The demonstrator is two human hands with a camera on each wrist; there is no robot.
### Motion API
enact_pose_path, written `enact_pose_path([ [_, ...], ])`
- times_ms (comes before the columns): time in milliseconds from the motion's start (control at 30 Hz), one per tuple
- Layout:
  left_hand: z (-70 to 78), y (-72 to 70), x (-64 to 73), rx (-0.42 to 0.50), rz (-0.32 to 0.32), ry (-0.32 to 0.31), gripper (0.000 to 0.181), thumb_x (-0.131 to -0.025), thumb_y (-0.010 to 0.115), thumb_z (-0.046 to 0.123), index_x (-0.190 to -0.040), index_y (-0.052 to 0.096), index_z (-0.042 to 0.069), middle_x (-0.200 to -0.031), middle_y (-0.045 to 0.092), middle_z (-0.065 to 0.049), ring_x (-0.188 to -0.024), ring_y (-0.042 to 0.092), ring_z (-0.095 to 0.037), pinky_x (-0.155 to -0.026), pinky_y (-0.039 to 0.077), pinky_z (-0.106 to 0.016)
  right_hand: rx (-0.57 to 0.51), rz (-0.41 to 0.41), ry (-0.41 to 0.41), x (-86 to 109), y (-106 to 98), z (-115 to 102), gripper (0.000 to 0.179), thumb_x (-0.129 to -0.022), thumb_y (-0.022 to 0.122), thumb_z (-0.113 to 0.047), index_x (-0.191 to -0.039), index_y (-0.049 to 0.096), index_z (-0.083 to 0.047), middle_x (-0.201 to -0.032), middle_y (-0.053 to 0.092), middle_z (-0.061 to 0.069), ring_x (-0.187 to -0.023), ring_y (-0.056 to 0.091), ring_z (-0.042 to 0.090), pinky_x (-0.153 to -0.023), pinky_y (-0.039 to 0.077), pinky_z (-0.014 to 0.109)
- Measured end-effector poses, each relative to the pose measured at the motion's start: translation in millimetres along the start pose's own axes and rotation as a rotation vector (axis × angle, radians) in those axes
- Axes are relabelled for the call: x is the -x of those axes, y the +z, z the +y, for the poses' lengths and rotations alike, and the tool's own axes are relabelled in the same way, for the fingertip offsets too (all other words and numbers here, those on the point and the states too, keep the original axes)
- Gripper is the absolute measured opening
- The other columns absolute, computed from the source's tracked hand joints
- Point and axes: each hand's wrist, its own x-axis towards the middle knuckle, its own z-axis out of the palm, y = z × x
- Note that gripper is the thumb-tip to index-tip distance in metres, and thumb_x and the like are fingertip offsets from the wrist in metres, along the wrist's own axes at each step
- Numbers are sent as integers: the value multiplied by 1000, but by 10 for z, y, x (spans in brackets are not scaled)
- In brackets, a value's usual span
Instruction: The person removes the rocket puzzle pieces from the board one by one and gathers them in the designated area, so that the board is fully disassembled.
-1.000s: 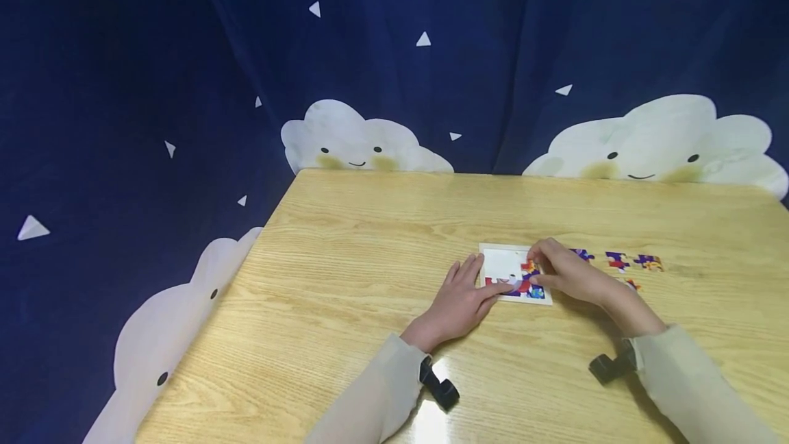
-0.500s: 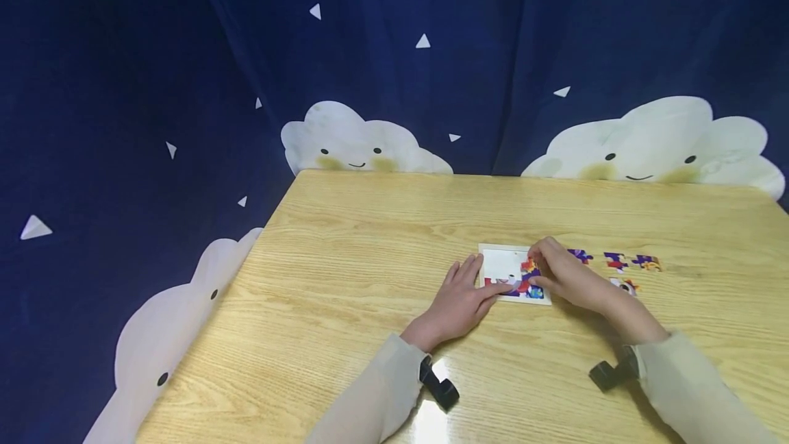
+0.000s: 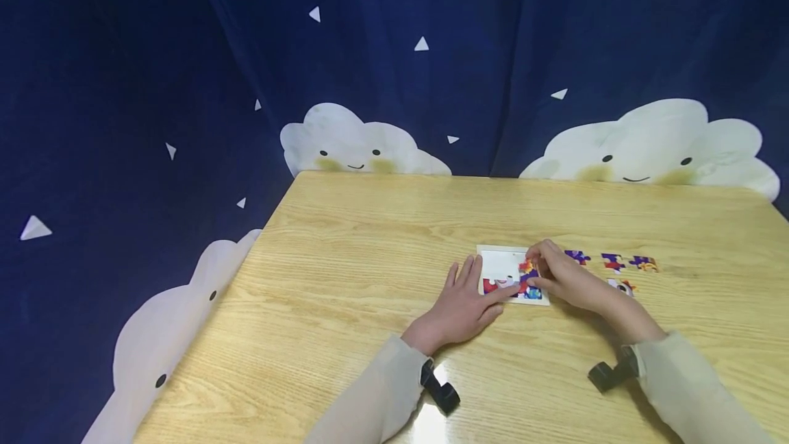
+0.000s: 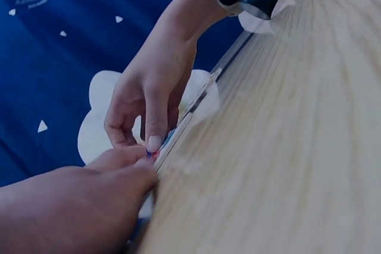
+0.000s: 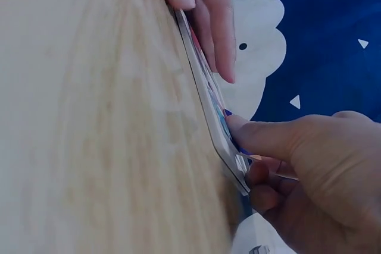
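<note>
A small white-rimmed puzzle tray [image 3: 498, 247] lies on the table in the head view, its near and right parts bearing colourful pieces and its far left showing bare white. My left hand [image 3: 453, 310] rests at its left side, fingers straight, with one finger stretched over the near pieces. At the tray's right end my right hand [image 3: 573, 281] pinches a red, orange and purple jigsaw piece [image 3: 530, 268] between thumb and forefinger, against the laid pieces. The right wrist view shows that thumb [image 5: 262, 138] over the tray edge; fingers hide much of the piece.
Several loose jigsaw pieces lie right of the tray: a purple one [image 3: 577, 257], a red and purple one [image 3: 613, 262], an orange one [image 3: 645, 264] and one with an eye [image 3: 622, 287]. A dark blue curtain [image 3: 394, 67] hangs beyond the wooden table [image 3: 345, 259].
My left hand's stretched finger has slid slightly towards the near edge, uncovering more of the near pieces. The right hand keeps its pinch almost in place. The head view has shifted a little.
</note>
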Motion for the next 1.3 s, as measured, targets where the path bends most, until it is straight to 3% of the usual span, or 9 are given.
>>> enact_pose_path([
  [133, 29, -2, 8, 46, -43, 1, 48, -103, 30, 55, -150, 21, 52, -162, 2, -29, -153, 1, -41, -123, 11, -59, -15, 8, -14, -1, 19, 19, 32, -87, 70, -2, -110, 48, -1, -86, 45, 1, -76, 38, 2, -61, 36, 20],
  [200, 46, -6, 9, 27, -48, 0, 49, -102, 30, 56, -150, 21, 53, -162, 1, -29, -153, 1, -41, -123, 11, -59, -18, 7, -18, -6, 21, 24, 32, -87, 70, -2, -110, 48, -1, -86, 45, 1, -76, 38, 2, -61, 36, 20],
  [433, 99, -37, -13, -34, -36, -15, 48, -101, 31, 60, -148, 26, 54, -162, 7, -30, -153, 6, -43, -120, 17, -61, -28, 0, -15, -20, 3, 28, 32, -87, 70, -1, -110, 48, -1, -85, 47, 2, -74, 39, 1, -60, 38, 20],
  [767, 162, -40, -38, -23, -75, -90, 47, -101, 27, 61, -147, 23, 57, -164, 6, -25, -153, 3, -41, -122, 13, -59, -16, -13, 32, -8, -19, -19, 31, -89, 69, -6, -112, 48, -3, -88, 47, 2, -76, 40, 4, -62, 38, 20],
  [967, 178, -31, -42, -46, -86, -97, 47, -101, 26, 61, -147, 22, 58, -164, 7, -24, -153, 4, -41, -122, 13, -59, -112, -7, 64, -22, -10, 20, 30, -87, 70, -4, -109, 51, 0, -84, 50, 4, -75, 43, 7, -61, 38, 20],
  [1300, 185, -48, -52, -85, -79, -88, 47, -101, 27, 60, -148, 22, 57, -163, 10, -25, -153, 8, -42, -121, 17, -61, -197, -89, 167, -101, -94, 14, 29, -87, 71, -5, -111, 56, 1, -87, 55, 6, -78, 46, 7, -65, 42, 19],
])
